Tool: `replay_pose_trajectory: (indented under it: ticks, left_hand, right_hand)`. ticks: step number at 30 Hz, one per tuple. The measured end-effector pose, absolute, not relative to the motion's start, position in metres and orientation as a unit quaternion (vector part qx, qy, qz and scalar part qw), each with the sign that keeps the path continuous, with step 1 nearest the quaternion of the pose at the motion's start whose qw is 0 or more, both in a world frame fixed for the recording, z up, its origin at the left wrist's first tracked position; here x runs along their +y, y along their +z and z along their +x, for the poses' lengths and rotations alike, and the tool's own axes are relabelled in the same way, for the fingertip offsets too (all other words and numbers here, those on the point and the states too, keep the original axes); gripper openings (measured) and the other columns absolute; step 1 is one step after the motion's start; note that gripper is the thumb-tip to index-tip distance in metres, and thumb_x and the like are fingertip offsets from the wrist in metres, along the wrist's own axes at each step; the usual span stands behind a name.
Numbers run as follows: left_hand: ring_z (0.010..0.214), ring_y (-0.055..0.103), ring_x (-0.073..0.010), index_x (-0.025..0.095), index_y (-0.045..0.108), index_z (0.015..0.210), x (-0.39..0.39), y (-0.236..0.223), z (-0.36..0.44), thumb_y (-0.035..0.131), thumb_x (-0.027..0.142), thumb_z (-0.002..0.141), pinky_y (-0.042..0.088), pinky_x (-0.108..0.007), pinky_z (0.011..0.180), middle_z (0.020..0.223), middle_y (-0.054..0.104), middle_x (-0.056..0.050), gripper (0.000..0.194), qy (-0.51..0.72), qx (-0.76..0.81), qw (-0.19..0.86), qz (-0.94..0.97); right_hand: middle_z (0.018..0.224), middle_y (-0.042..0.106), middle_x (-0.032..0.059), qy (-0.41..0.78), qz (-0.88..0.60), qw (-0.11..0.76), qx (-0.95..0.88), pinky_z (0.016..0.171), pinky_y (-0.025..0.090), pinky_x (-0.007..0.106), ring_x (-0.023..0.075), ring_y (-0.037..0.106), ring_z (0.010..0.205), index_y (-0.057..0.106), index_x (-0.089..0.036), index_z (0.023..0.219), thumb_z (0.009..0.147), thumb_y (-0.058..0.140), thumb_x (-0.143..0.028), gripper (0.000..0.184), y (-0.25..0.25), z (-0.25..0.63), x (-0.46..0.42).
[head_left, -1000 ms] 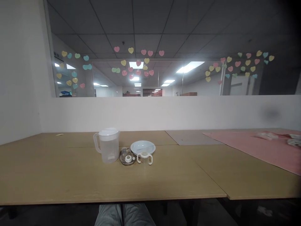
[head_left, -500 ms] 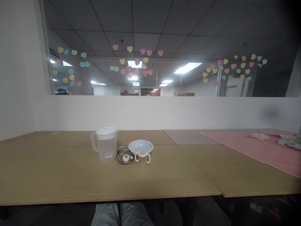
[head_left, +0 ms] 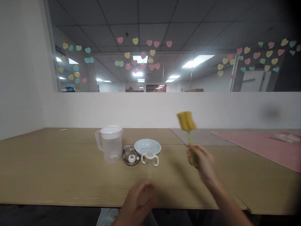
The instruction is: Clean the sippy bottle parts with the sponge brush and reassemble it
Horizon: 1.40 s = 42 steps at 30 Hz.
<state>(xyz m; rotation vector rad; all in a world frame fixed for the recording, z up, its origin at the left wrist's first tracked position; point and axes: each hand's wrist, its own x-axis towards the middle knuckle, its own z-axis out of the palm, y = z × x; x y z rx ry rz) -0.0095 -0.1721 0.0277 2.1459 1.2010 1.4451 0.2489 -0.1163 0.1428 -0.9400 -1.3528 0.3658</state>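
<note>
Head view: right hand (head_left: 201, 161) has its grip closed around the green handle (head_left: 190, 138) of a yellow sponge brush (head_left: 186, 121), sponge end up, above the table (head_left: 70, 175), right of the two-handled bottle (head_left: 150, 155). Left hand (head_left: 141, 195) blurred, low near table's front edge; can't tell how far its grip is open.

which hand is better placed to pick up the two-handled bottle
Probably the left hand: it is blurred but seems to hold nothing, and it is on the near side of the two-handled bottle. The right hand is farther right and occupied, gripping the green-handled yellow sponge.
</note>
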Motion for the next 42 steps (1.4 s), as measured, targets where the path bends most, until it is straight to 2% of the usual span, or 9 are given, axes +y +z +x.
replay_pose_trajectory:
  ticks: [2, 5, 7, 13, 19, 27, 33, 38, 42]
  left_hand:
    - [0.112, 0.051, -0.0245, 0.024, 0.052, 0.121, -0.124, 0.049, 0.005, 0.056, 0.04, 0.083, 0.042, -0.04, 0.097, 0.121, 0.056, -0.009, 0.041, 0.493, 0.415, 0.111, 0.757]
    - [0.122, 0.041, -0.0296, 0.016, 0.041, 0.133, -0.06, 0.067, 0.021, 0.058, 0.043, 0.08, 0.033, -0.047, 0.102, 0.13, 0.049, -0.014, 0.062, 0.489, 0.464, 0.038, 0.738]
    - [0.121, 0.042, -0.0326, 0.014, 0.043, 0.131, -0.033, 0.066, 0.023, 0.061, 0.049, 0.076, 0.033, -0.049, 0.099, 0.128, 0.051, -0.015, 0.067, 0.454, 0.488, 0.029, 0.745]
    - [0.106, 0.055, -0.0271, 0.018, 0.06, 0.112, -0.011, 0.031, 0.01, 0.062, 0.053, 0.073, 0.04, -0.043, 0.093, 0.111, 0.064, -0.01, 0.052, 0.466, 0.466, 0.083, 0.748]
    - [0.082, 0.06, -0.0207, 0.019, 0.06, 0.111, -0.013, 0.022, 0.008, 0.07, 0.049, 0.066, 0.049, -0.034, 0.073, 0.105, 0.065, -0.009, 0.056, 0.483, 0.455, 0.151, 0.733]
    - [0.103, 0.057, -0.0247, 0.018, 0.054, 0.113, -0.017, 0.018, 0.009, 0.071, 0.049, 0.064, 0.044, -0.039, 0.091, 0.111, 0.063, -0.008, 0.06, 0.479, 0.46, 0.17, 0.728]
    - [0.104, 0.058, -0.0275, 0.021, 0.047, 0.126, -0.014, 0.019, -0.003, 0.067, 0.057, 0.066, 0.044, -0.041, 0.091, 0.113, 0.062, -0.01, 0.073, 0.434, 0.449, 0.121, 0.771]
    - [0.104, 0.057, -0.028, 0.016, 0.04, 0.131, -0.003, -0.001, -0.019, 0.053, 0.051, 0.08, 0.047, -0.042, 0.087, 0.118, 0.057, -0.016, 0.063, 0.494, 0.362, 0.011, 0.791]
    - [0.112, 0.053, -0.0292, 0.016, 0.036, 0.132, 0.003, -0.018, -0.024, 0.051, 0.043, 0.083, 0.047, -0.043, 0.088, 0.121, 0.055, -0.016, 0.058, 0.536, 0.34, -0.055, 0.77]
  right_hand:
    - [0.054, 0.049, -0.0023, 0.214, -0.401, 0.693, -0.56, 0.034, 0.029, 0.023, 0.0084, 0.039, 0.039, 0.063, -0.016, 0.082, 0.074, 0.059, -0.056, 0.041, 0.137, 0.218, -0.065]
    - [0.054, 0.049, -0.002, 0.163, -0.428, 0.693, -0.557, 0.041, 0.033, 0.023, 0.0092, 0.04, 0.043, 0.064, -0.012, 0.082, 0.073, 0.052, -0.062, 0.052, 0.116, 0.189, -0.002]
    - [0.055, 0.051, 0.0, 0.137, -0.436, 0.689, -0.562, 0.049, 0.038, 0.024, 0.0119, 0.046, 0.051, 0.064, -0.011, 0.074, 0.071, 0.053, -0.061, 0.052, 0.1, 0.182, 0.023]
    - [0.056, 0.052, 0.0003, 0.101, -0.439, 0.686, -0.571, 0.053, 0.036, 0.023, 0.0133, 0.046, 0.056, 0.064, -0.01, 0.074, 0.077, 0.049, -0.051, 0.043, 0.065, 0.184, 0.045]
    - [0.056, 0.046, -0.0049, 0.088, -0.421, 0.685, -0.588, 0.053, 0.036, 0.022, 0.0118, 0.043, 0.053, 0.058, -0.013, 0.101, 0.076, 0.047, -0.032, 0.034, 0.054, 0.185, 0.042]
    - [0.061, 0.052, -0.0023, 0.083, -0.423, 0.681, -0.592, 0.055, 0.038, 0.023, 0.0133, 0.048, 0.057, 0.055, -0.015, 0.094, 0.075, 0.044, -0.028, 0.025, 0.055, 0.183, 0.03]
    - [0.058, 0.05, -0.0043, 0.126, -0.447, 0.717, -0.52, 0.056, 0.039, 0.024, 0.0134, 0.048, 0.055, 0.055, -0.015, 0.094, 0.073, 0.046, -0.028, 0.026, 0.047, 0.188, 0.029]
    - [0.057, 0.047, -0.0053, 0.146, -0.487, 0.743, -0.435, 0.057, 0.04, 0.024, 0.0136, 0.047, 0.056, 0.054, -0.016, 0.094, 0.072, 0.048, -0.031, 0.028, 0.034, 0.193, 0.034]
    - [0.066, 0.054, -0.0017, 0.152, -0.5, 0.747, -0.411, 0.06, 0.041, 0.025, 0.0156, 0.051, 0.063, 0.054, -0.016, 0.095, 0.071, 0.05, -0.036, 0.031, 0.024, 0.199, 0.039]
